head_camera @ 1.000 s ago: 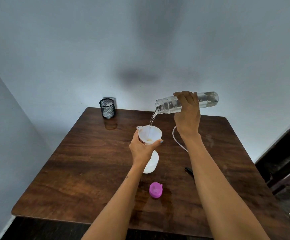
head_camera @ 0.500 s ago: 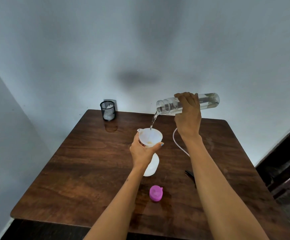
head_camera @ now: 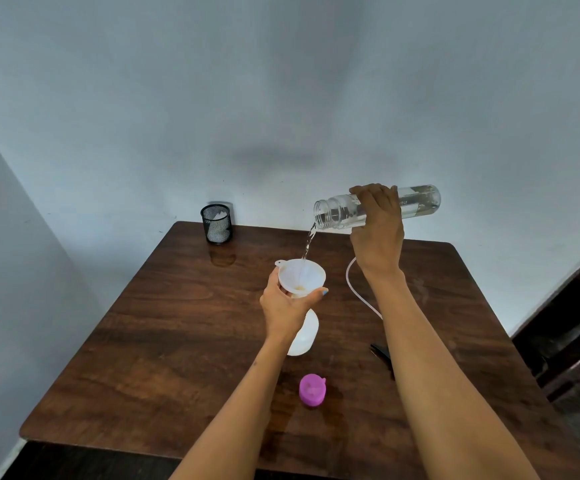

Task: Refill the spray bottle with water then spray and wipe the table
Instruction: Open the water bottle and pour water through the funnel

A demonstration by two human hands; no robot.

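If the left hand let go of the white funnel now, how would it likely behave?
The white funnel looks like thin plastic, so probably light and fairly stiff. Its wide bowl sits high over the narrow neck of the white spray bottle, so it might wobble or tip under the water stream from the clear bottle. The left hand steadying it suggests that.

A single wide-angle view from the wearer's head looks forward and down over the worktop [head_camera: 177, 341], near enough that both forearms enter from the bottom edge, around 6 o'clock. The worktop fills the lower half, its far edge meeting the wall [head_camera: 281, 98] toward 12 o'clock. A side wall borders the frame at 9 o'clock.
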